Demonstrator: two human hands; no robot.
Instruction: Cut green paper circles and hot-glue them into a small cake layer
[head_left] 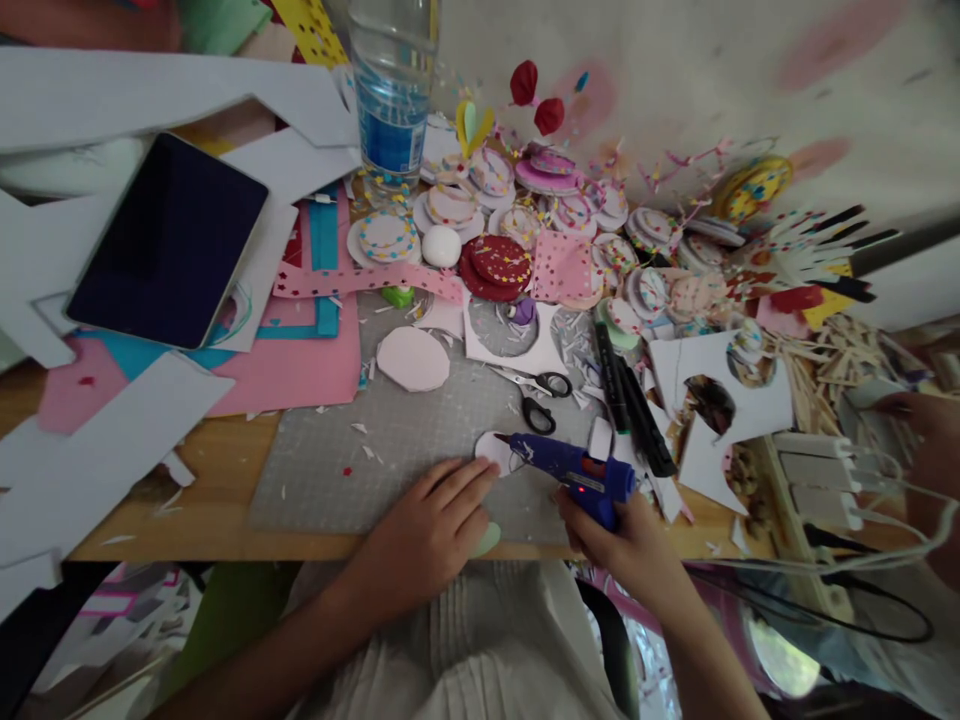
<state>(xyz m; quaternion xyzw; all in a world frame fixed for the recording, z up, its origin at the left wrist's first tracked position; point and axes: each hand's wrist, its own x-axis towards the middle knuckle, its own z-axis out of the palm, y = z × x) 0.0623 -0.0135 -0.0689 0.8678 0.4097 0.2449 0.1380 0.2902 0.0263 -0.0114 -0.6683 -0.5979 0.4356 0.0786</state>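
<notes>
A blue glue gun (577, 468) with a small red light is gripped in my right hand (611, 530). Its nozzle touches or hangs just over a small white disc (493, 450) on the grey cutting mat (322, 470). My left hand (435, 520) lies flat with fingers stretched, its fingertips on the lower edge of that disc. A pale green round piece (487, 540) shows partly beside the left fingers. Up and to the left sits a larger pale pink disc (413, 358). Open scissors (541, 385) with black handles lie above the glue gun.
Behind the mat stand many decorated layered discs (499, 265) and a water bottle (394, 120). A tablet (169, 240) lies on papers at left. Dark markers (630, 400), cut white card (720, 400) and a power strip (817, 480) are at right. Another person's hand (926, 420) is at the far right.
</notes>
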